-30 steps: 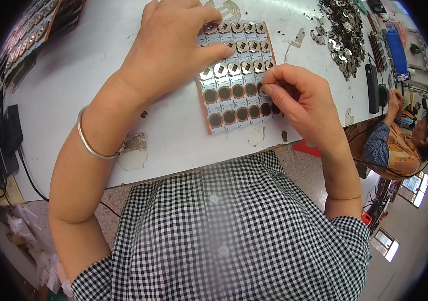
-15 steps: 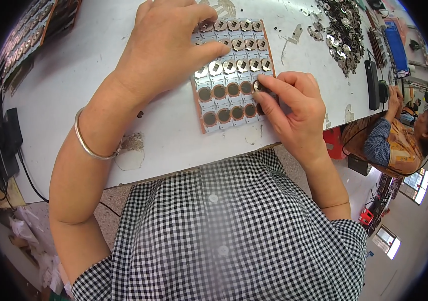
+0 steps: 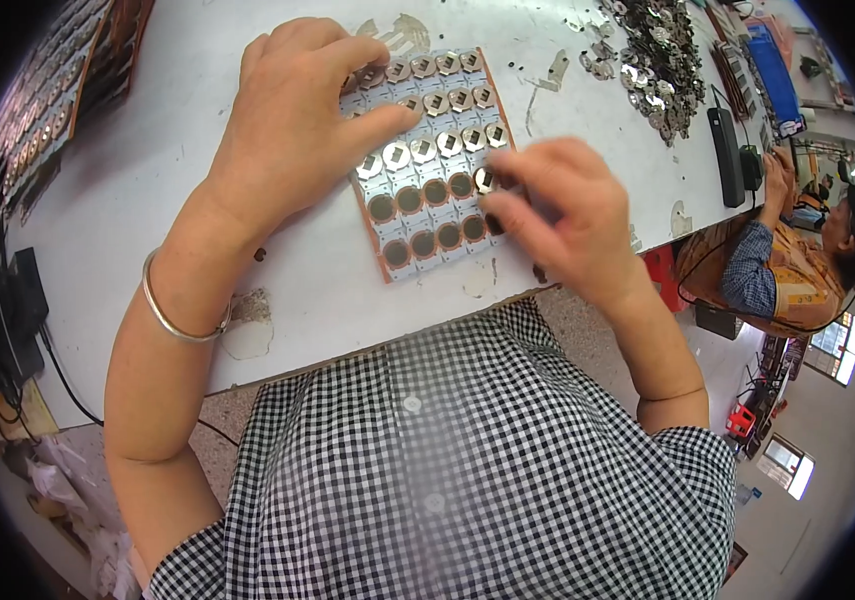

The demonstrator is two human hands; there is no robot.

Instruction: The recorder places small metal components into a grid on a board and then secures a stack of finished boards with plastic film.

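A flat panel (image 3: 425, 180) with a grid of round sockets lies on the white table (image 3: 147, 200). Its far rows hold silver hexagonal metal pieces (image 3: 423, 151); the two near rows show bare brown rings (image 3: 410, 199). My left hand (image 3: 292, 120) rests flat on the panel's left part, thumb stretched across it. My right hand (image 3: 557, 215) is at the panel's right edge, fingertips pinched on a small silver metal piece (image 3: 484, 179) over a socket in the third row from me. A metal bangle (image 3: 172, 310) circles my left wrist.
A heap of loose silver metal pieces (image 3: 662, 65) lies at the far right of the table, with scattered bits near it. A dark tray of parts (image 3: 42, 110) sits at the far left. A black oblong device (image 3: 724, 155) lies at the right edge. Another person (image 3: 797, 260) sits beyond the table's right side.
My right hand has moved left from the panel's near right corner to its right edge, and now presses a metal piece at a socket. My left hand has stayed on the panel.
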